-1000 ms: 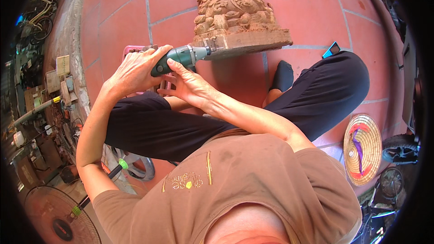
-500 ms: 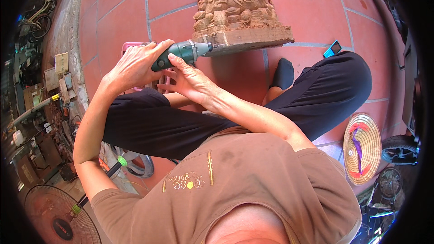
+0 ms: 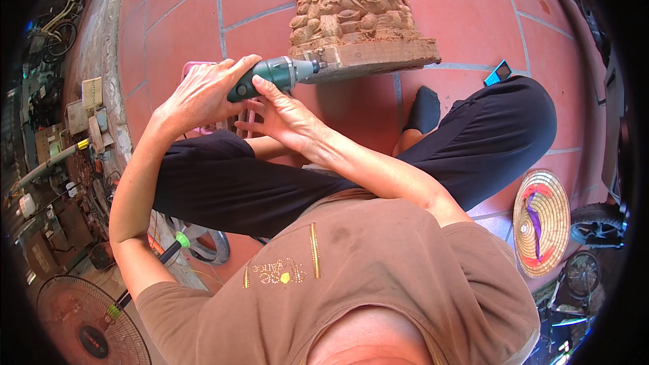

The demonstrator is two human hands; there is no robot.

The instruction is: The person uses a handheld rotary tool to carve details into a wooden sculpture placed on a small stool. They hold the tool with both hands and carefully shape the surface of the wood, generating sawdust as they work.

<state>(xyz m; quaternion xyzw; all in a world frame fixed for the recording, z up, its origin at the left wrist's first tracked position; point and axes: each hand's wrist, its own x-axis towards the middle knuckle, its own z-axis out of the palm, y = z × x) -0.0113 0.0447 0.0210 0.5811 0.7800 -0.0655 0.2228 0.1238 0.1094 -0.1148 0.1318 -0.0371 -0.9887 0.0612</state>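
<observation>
A green rotary tool (image 3: 274, 76) with a grey collar lies sideways in front of me, its tip pointing right. My left hand (image 3: 206, 91) wraps round its rear end from above. With the thumb on the tool's side and the fingers beneath, partly hidden, my right hand (image 3: 287, 115) grips it from below. Just past the tool's tip stands a brown carved wooden piece (image 3: 355, 20), with a thick flat base (image 3: 378, 57) turned toward me. Whether the tip touches that base I cannot tell. A pink plastic item (image 3: 192, 66) shows partly behind my left hand.
My crossed legs in black trousers (image 3: 487, 138) rest on red floor tiles (image 3: 466, 0). A blue phone-like device (image 3: 498, 73) lies by my right knee. To the right is a woven conical hat (image 3: 542, 223); a fan (image 3: 94, 324) stands lower left. Clutter lines the left side.
Almost nothing differs. Both hands keep their hold on the rotary tool, which has shifted very slightly; the carved piece stays in place.
</observation>
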